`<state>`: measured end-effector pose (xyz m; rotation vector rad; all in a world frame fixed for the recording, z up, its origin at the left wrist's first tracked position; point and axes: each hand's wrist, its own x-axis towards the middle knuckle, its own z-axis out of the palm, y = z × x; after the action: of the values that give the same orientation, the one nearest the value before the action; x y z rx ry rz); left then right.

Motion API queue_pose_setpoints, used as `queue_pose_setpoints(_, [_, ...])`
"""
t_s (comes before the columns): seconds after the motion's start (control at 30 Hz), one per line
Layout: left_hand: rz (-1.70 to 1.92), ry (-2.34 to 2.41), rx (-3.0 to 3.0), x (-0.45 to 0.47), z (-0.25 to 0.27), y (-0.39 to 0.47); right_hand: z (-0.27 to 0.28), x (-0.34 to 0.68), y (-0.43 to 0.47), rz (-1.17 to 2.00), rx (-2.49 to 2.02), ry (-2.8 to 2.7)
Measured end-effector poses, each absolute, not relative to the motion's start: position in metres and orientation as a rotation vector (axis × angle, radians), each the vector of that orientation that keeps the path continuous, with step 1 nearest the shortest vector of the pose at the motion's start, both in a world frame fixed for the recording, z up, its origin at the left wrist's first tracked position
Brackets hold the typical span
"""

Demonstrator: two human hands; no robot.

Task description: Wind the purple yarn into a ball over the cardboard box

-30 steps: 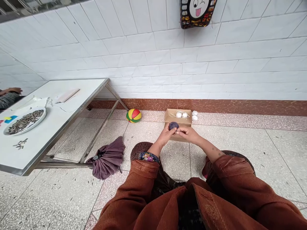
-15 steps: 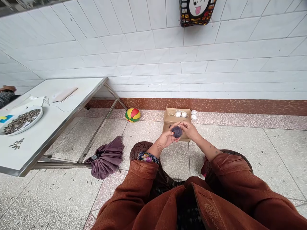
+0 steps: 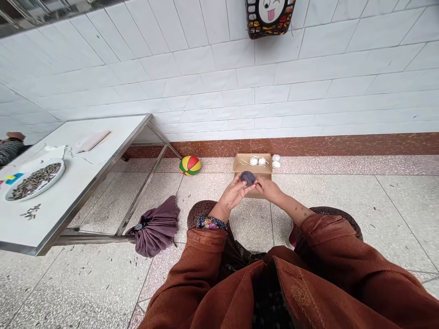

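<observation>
My left hand (image 3: 235, 193) is closed around a dark purple-grey ball of yarn (image 3: 247, 178), its thumb lying across the front. At the ball's lower right, the fingers of my right hand (image 3: 269, 188) are pinched together close to the left fingertips. Any strand between them is too fine to make out. Beneath and behind both hands, an open cardboard box (image 3: 238, 163) stands on the floor, its front part largely covered by them. Two white yarn balls (image 3: 257, 161) with loose white thread show at the box's back, and two more white balls (image 3: 276, 161) lie just outside its right side.
A striped ball (image 3: 190, 165) rests by the wall. Left of me, a folded purple umbrella (image 3: 156, 226) lies beside a metal-framed table (image 3: 82, 183) bearing a plate of seeds (image 3: 36, 179). A black basket (image 3: 270, 20) hangs above. Another person's arm (image 3: 12, 148) shows at far left.
My right hand has moved from the top of the yarn ball to its lower right. The ball has turned and risen slightly to the left in my left hand. The view has shifted a little.
</observation>
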<state>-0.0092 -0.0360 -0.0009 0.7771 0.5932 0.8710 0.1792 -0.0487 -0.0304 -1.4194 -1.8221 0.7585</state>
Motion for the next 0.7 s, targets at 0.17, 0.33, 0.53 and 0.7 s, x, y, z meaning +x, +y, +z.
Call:
queue_pose_setpoints(0.17, [0.875, 0.848, 0.881, -0.016, -0.010, -0.030, -0.016, 0.187, -0.060, 1.042, -1.181, -1.902])
queue_pose_setpoints(0.33, [0.817, 0.947, 1.017, -0.017, -0.013, -0.029, 0.005, 0.197, -0.063, 1.227, -1.089, -1.633])
queue_pose_setpoints(0.53, [0.620, 0.857, 1.168, -0.011, -0.018, -0.035, 0.001, 0.193, -0.053, 1.149, -1.148, -1.519])
queue_pose_setpoints(0.7, [0.647, 0.701, 1.027, -0.011, -0.016, -0.038, -0.023, 0.182, -0.042, 1.022, -1.352, -1.443])
